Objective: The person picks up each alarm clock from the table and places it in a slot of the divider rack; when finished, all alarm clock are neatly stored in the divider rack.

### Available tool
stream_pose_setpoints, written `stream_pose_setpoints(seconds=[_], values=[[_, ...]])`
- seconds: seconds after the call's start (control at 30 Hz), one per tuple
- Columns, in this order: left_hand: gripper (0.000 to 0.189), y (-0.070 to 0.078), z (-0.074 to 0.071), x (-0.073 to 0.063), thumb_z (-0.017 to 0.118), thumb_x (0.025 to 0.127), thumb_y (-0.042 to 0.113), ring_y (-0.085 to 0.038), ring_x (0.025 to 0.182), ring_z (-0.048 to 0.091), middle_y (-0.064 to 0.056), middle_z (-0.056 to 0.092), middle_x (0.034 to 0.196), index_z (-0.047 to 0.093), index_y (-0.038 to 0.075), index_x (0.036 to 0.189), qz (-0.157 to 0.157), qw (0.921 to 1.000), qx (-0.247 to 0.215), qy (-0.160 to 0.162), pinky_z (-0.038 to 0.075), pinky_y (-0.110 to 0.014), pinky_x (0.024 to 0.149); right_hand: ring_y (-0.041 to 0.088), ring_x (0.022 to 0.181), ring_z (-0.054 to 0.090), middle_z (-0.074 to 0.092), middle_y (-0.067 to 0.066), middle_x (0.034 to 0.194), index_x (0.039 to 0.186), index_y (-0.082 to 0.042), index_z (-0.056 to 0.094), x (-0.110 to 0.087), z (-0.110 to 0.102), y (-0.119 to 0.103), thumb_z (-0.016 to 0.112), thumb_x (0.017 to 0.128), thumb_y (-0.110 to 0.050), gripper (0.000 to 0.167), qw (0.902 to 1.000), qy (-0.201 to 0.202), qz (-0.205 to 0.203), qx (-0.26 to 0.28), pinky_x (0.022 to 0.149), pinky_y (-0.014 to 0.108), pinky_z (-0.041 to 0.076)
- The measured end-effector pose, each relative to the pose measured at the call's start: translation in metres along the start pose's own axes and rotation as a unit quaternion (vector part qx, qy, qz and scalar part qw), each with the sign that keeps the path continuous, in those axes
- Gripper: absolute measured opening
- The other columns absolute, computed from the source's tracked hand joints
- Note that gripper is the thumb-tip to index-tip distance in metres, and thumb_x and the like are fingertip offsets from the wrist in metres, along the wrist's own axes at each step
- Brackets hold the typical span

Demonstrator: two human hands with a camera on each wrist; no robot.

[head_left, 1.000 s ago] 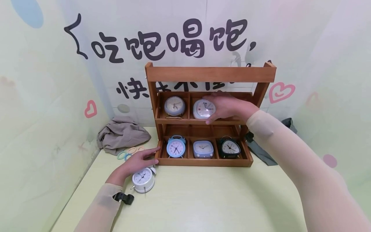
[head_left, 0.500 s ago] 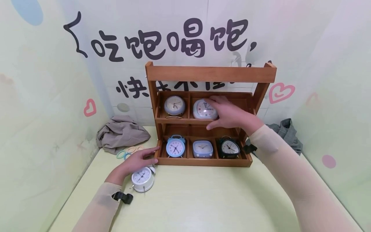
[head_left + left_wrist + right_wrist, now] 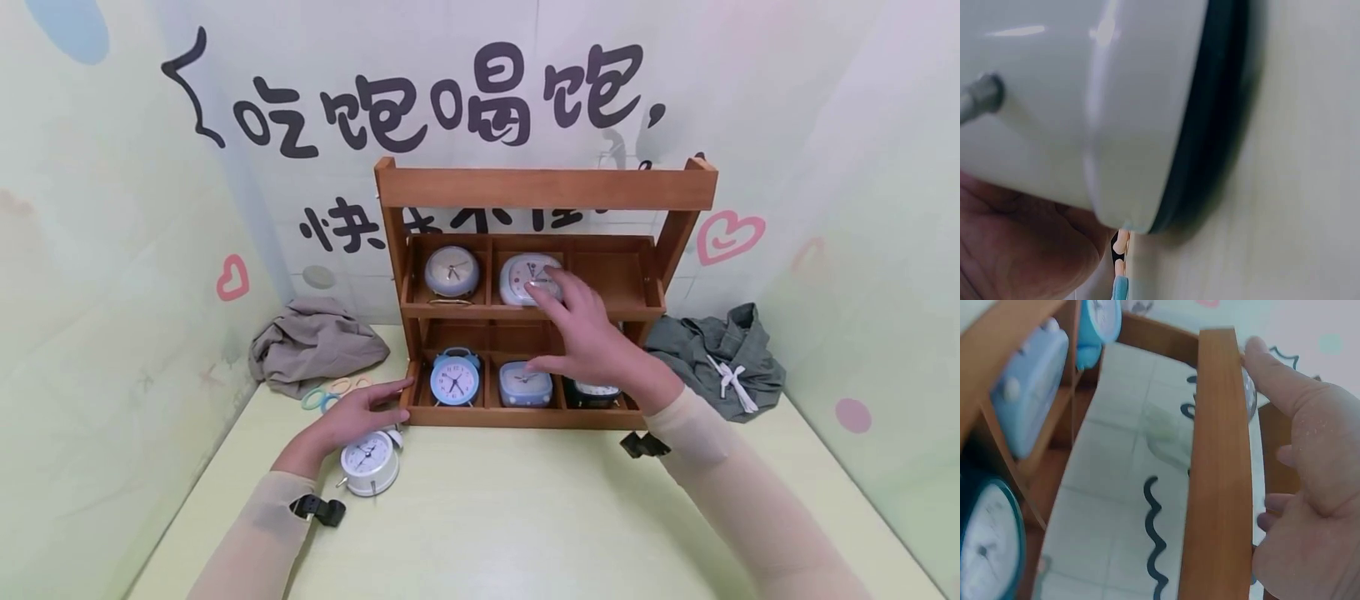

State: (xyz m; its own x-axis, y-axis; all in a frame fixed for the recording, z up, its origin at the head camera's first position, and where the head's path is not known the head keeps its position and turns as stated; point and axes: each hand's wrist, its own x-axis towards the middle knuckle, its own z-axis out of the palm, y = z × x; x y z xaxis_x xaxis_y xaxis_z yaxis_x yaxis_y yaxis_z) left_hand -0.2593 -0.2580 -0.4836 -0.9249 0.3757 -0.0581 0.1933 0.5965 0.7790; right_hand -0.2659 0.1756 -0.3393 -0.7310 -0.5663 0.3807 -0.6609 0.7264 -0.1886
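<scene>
A wooden two-tier shelf (image 3: 545,190) stands on the table with clocks in its compartments. My right hand (image 3: 600,342), fingers spread and holding nothing, hovers in front of the white rounded clock (image 3: 516,285) in the upper middle compartment. Upper left sits a round pale clock (image 3: 452,272). Below are a blue twin-bell clock (image 3: 454,379), a blue rounded clock (image 3: 525,390) and a dark clock (image 3: 596,395) partly hidden by my right arm. My left hand (image 3: 356,418) touches the shelf's lower left side with extended fingers. Close under it stands a white twin-bell alarm clock (image 3: 370,467).
A brown cloth (image 3: 318,346) lies left of the shelf, with colourful scissors handles (image 3: 322,400) in front of it. A dark grey cloth (image 3: 720,358) with a white tie lies to the right. Walls stand behind and at both sides.
My right hand has come away from the white rounded clock, moving down and toward me with its fingers spreading. The clock stays in the upper middle compartment. My left hand stays put.
</scene>
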Motion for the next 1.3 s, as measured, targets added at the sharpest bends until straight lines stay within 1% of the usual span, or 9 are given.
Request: stream_pose_setpoints(seconds=[0.1, 0.23, 0.5, 0.63, 0.77, 0.9, 1.0, 1.13, 1.3], values=[[0.071, 0.0, 0.001, 0.001, 0.079, 0.103, 0.052, -0.038, 0.158, 0.045, -0.007, 0.051, 0.171, 0.055, 0.033, 0.166, 0.004, 1.0, -0.005, -0.001, 0.034, -0.063, 0.129, 0.045, 0.166, 0.01, 0.014, 0.022, 0.181, 0.173, -0.013, 0.037, -0.009, 0.01, -0.006, 0.101, 0.081, -0.049, 0.118, 0.9993, 0.026, -0.026, -0.009, 0.131, 0.076, 0.013], [0.071, 0.0, 0.001, 0.001, 0.079, 0.103, 0.052, -0.038, 0.158, 0.045, -0.008, 0.051, 0.171, 0.055, 0.033, 0.166, 0.006, 0.9999, -0.01, -0.003, 0.035, -0.063, 0.129, 0.044, 0.168, 0.009, 0.014, 0.021, 0.182, 0.172, -0.011, 0.04, -0.02, 0.024, -0.017, 0.097, 0.084, -0.052, 0.113, 0.998, 0.027, -0.056, -0.012, 0.133, 0.073, 0.01], [0.071, 0.0, -0.001, 0.0, 0.079, 0.102, 0.054, -0.039, 0.158, 0.045, -0.009, 0.05, 0.172, 0.055, 0.034, 0.166, -0.005, 1.0, 0.0, -0.002, 0.034, -0.066, 0.129, 0.042, 0.17, 0.008, 0.01, 0.017, 0.185, 0.174, -0.014, 0.039, -0.034, 0.058, -0.042, 0.089, 0.093, -0.057, 0.104, 0.9957, -0.034, -0.083, 0.024, 0.132, 0.073, 0.016], [0.07, 0.0, -0.001, -0.001, 0.079, 0.103, 0.052, -0.039, 0.158, 0.046, -0.009, 0.05, 0.171, 0.055, 0.033, 0.167, -0.003, 1.0, 0.0, -0.001, 0.035, -0.064, 0.129, 0.043, 0.169, 0.014, 0.01, 0.019, 0.185, 0.174, -0.012, 0.038, -0.041, 0.078, -0.054, 0.086, 0.096, -0.056, 0.101, 0.9915, -0.073, -0.101, 0.037, 0.131, 0.072, 0.021], [0.07, 0.0, -0.001, -0.002, 0.078, 0.103, 0.051, -0.039, 0.157, 0.047, -0.008, 0.05, 0.171, 0.054, 0.033, 0.167, -0.003, 1.0, -0.001, -0.001, 0.035, -0.064, 0.129, 0.041, 0.166, 0.024, 0.02, 0.021, 0.182, 0.174, -0.014, 0.038, -0.047, 0.098, -0.064, 0.084, 0.099, -0.055, 0.098, 0.9856, -0.111, -0.112, 0.061, 0.131, 0.068, 0.029], [0.071, 0.0, 0.0, -0.001, 0.078, 0.103, 0.054, -0.04, 0.157, 0.047, -0.009, 0.05, 0.171, 0.055, 0.034, 0.167, -0.006, 1.0, 0.004, 0.0, 0.035, -0.066, 0.128, 0.033, 0.161, 0.037, 0.031, 0.015, 0.177, 0.176, -0.017, 0.033, -0.05, 0.112, -0.074, 0.084, 0.099, -0.054, 0.099, 0.9795, -0.139, -0.109, 0.096, 0.127, 0.055, 0.042], [0.071, 0.001, 0.001, 0.0, 0.078, 0.103, 0.056, -0.04, 0.157, 0.046, -0.009, 0.05, 0.171, 0.055, 0.036, 0.166, -0.011, 0.9999, 0.009, 0.0, 0.035, -0.067, 0.128, 0.028, 0.158, 0.042, 0.034, 0.009, 0.177, 0.177, -0.02, 0.031, -0.05, 0.12, -0.082, 0.081, 0.1, -0.056, 0.099, 0.977, -0.155, -0.099, 0.108, 0.123, 0.049, 0.049], [0.071, 0.002, 0.001, 0.0, 0.077, 0.102, 0.057, -0.04, 0.158, 0.045, -0.009, 0.05, 0.171, 0.054, 0.037, 0.167, -0.018, 0.9998, 0.008, -0.001, 0.035, -0.068, 0.128, 0.026, 0.155, 0.047, 0.037, 0.007, 0.175, 0.178, -0.024, 0.029, -0.05, 0.127, -0.094, 0.076, 0.102, -0.061, 0.097, 0.9735, -0.178, -0.083, 0.117, 0.119, 0.047, 0.052], [0.07, 0.002, 0.001, -0.001, 0.077, 0.103, 0.056, -0.04, 0.158, 0.046, -0.01, 0.051, 0.171, 0.054, 0.036, 0.167, -0.018, 0.9998, 0.008, 0.0, 0.035, -0.068, 0.127, 0.023, 0.147, 0.054, 0.047, 0.007, 0.168, 0.178, -0.027, 0.03, -0.044, 0.135, -0.108, 0.07, 0.103, -0.066, 0.093, 0.9685, -0.193, -0.083, 0.134, 0.114, 0.042, 0.055]])
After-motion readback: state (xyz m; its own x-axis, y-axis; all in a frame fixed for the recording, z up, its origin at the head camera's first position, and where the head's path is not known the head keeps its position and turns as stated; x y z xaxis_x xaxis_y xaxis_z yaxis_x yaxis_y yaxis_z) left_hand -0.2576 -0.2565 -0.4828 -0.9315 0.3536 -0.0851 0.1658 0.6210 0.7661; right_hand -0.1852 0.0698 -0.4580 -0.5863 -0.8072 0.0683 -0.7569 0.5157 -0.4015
